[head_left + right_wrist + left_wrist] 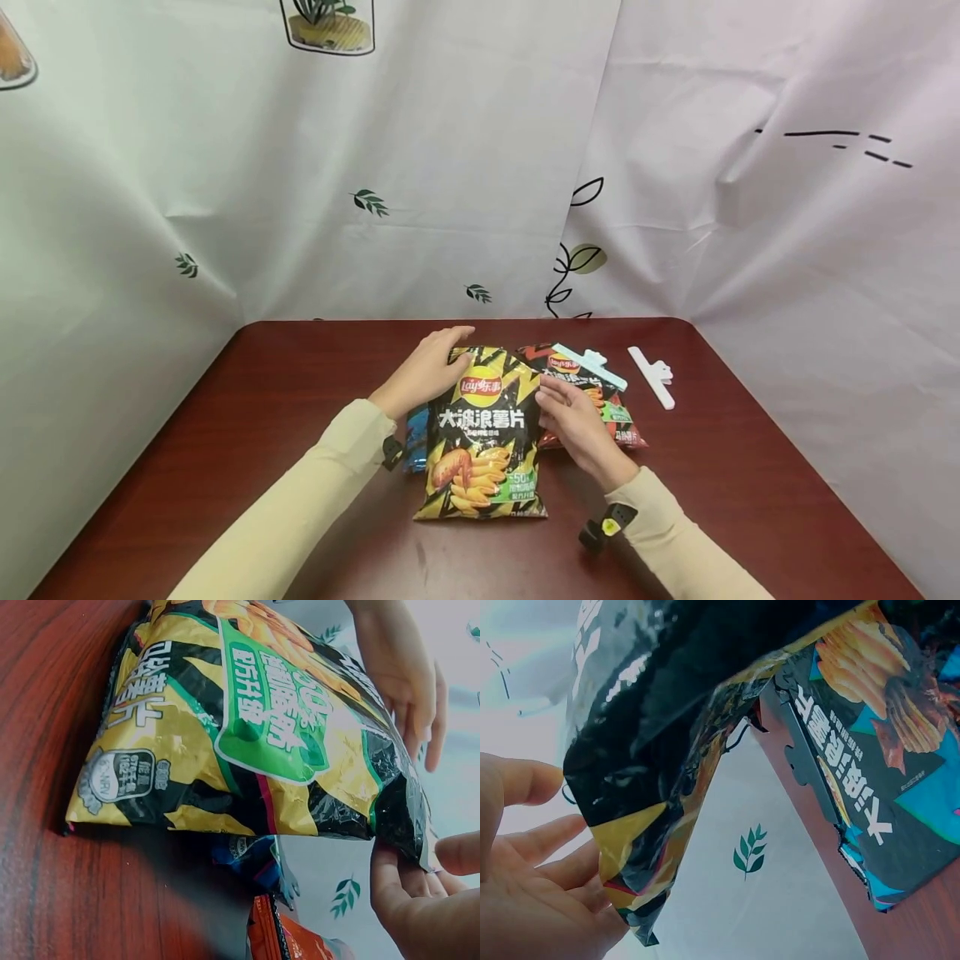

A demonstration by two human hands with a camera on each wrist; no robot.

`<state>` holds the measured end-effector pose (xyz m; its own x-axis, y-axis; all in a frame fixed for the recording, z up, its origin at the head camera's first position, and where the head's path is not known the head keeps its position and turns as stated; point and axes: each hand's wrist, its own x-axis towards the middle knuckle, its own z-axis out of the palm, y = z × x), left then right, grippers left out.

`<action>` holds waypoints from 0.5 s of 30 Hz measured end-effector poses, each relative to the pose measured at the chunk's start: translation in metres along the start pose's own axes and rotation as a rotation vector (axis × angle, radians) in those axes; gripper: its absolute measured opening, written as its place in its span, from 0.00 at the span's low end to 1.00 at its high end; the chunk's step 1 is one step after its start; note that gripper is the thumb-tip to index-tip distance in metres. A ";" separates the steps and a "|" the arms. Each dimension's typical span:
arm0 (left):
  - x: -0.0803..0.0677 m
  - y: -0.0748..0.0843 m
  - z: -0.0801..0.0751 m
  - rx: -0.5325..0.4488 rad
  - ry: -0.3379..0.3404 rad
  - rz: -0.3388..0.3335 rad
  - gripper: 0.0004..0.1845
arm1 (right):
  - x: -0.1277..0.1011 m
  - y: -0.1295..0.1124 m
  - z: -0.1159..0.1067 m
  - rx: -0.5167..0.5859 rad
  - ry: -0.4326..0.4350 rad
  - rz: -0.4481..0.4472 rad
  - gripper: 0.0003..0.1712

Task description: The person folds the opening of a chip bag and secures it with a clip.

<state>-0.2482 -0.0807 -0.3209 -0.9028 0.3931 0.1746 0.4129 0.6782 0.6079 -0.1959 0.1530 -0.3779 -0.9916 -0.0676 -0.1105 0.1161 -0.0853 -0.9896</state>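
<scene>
A yellow-and-black potato chip bag stands tilted on the table, front toward me, its lower edge at the tabletop. My left hand holds its upper left corner, thumb at the front and fingers reaching behind the top. On the upper right edge, my right hand grips the bag between thumb and fingers; the right wrist view shows these fingers going behind the film. Partly hidden behind it lies a blue chip bag, with a clip along one edge in the left wrist view.
Behind my right hand lies a red chip bag with a pale blue sealing clip across it. A white sealing clip rests farther right on the dark red table. A patterned white curtain hangs behind the table.
</scene>
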 end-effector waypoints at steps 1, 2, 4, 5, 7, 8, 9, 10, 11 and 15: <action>0.001 0.000 0.000 0.009 -0.001 0.003 0.27 | 0.000 0.000 0.000 -0.002 -0.002 0.000 0.30; 0.002 0.000 0.000 0.014 -0.004 0.006 0.27 | 0.001 0.000 0.000 0.000 0.001 0.005 0.29; 0.004 0.001 0.000 0.013 -0.016 0.005 0.27 | 0.002 0.000 0.001 -0.005 -0.002 0.007 0.29; 0.005 0.001 -0.001 0.016 -0.023 0.007 0.27 | 0.002 0.000 0.001 -0.010 -0.004 0.008 0.29; 0.007 0.002 0.000 0.018 -0.036 0.003 0.26 | 0.002 0.000 0.001 -0.022 0.005 0.009 0.28; 0.007 0.002 0.000 0.019 -0.042 0.006 0.26 | 0.003 0.000 0.001 -0.030 0.010 0.008 0.28; 0.008 0.003 0.000 0.021 -0.048 0.009 0.25 | 0.003 0.000 0.001 -0.042 0.016 0.005 0.28; 0.009 0.003 0.001 0.022 -0.052 0.011 0.25 | 0.003 0.000 0.001 -0.050 0.025 0.001 0.27; 0.010 0.004 0.002 0.024 -0.056 0.014 0.25 | 0.003 0.000 0.001 -0.062 0.035 -0.004 0.27; 0.011 0.006 0.004 0.027 -0.070 0.023 0.23 | 0.003 0.000 0.000 -0.090 0.057 -0.023 0.27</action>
<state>-0.2555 -0.0698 -0.3191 -0.8827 0.4505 0.1334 0.4375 0.6845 0.5832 -0.1993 0.1529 -0.3786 -0.9959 -0.0100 -0.0901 0.0901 0.0041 -0.9959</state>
